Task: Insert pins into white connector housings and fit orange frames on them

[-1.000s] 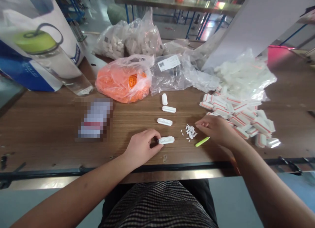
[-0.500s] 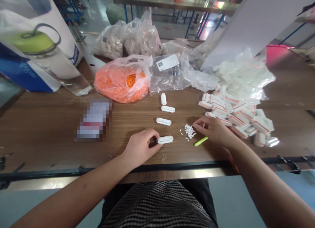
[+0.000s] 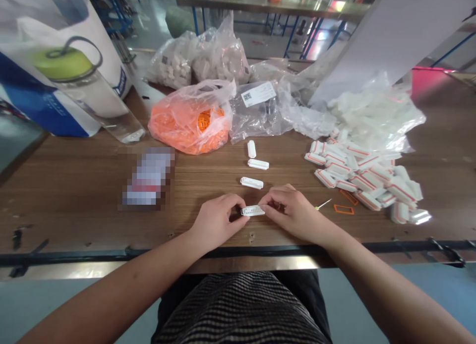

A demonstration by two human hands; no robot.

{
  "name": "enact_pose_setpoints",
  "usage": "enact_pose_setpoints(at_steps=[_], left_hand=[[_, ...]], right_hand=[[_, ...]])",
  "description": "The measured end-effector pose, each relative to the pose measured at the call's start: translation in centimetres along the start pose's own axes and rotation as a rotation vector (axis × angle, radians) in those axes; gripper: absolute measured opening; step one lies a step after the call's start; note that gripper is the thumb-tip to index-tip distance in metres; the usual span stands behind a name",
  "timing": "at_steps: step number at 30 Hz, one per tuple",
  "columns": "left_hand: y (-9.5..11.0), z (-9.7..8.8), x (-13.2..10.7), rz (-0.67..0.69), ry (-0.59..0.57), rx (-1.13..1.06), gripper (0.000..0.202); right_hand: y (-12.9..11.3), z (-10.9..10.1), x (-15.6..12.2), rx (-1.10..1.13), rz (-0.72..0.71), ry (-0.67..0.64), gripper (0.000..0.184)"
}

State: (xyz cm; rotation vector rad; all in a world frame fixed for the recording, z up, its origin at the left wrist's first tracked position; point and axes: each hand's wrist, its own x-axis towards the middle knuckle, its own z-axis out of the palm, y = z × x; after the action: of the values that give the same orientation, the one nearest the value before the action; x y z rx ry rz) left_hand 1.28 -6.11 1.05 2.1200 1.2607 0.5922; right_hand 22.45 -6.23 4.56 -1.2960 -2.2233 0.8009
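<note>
Both hands are down right by the front edge of the wooden table (image 3: 67,195), and that edge, with its black strip (image 3: 111,258), runs just below the wrists, so there isn't much room toward the body. The white plastic strip (image 3: 253,210) sits on the wood between the hands. The left hand (image 3: 215,222) pinches its left end and the right hand (image 3: 293,212) pinches its right end, fingers closed in narrow on it.

Just above are three more white plastic pieces, spaced in a loose column: (image 3: 251,183), (image 3: 258,164) and (image 3: 252,148). To the left there's a stretch of open wood before a pixelated packet (image 3: 148,178).

To the right is a heap of white pieces with orange edges (image 3: 357,178), with two thin orange frames (image 3: 343,209) and a tiny pin (image 3: 323,203) near it.

Along the back, an orange bag (image 3: 189,121) is stuffed with orange parts, and a clear bag with a QR label (image 3: 256,108) holds something dark and hard to make out. A clear bag of white parts (image 3: 375,118) spills toward the heap, and two more bags of white chunks (image 3: 173,64) sit behind.
</note>
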Motion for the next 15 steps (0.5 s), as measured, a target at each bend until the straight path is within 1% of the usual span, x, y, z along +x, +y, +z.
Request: enact_pose_setpoints(at_steps=[3,8,15], left_hand=[[0.03,0.00,-0.02,0.000,-0.003,-0.009,0.007],[0.04,-0.03,-0.01,-0.005,-0.006,-0.019,0.008],[0.07,-0.04,-0.05,-0.012,-0.010,-0.012,0.007]], right_hand=[[0.18,0.42,0.32,-0.071,-0.023,-0.003,0.018],[0.26,0.31,0.46,-0.131,-0.054,-0.035,0.018],[-0.04,-0.42,0.91,-0.175,-0.066,-0.146,0.017]])
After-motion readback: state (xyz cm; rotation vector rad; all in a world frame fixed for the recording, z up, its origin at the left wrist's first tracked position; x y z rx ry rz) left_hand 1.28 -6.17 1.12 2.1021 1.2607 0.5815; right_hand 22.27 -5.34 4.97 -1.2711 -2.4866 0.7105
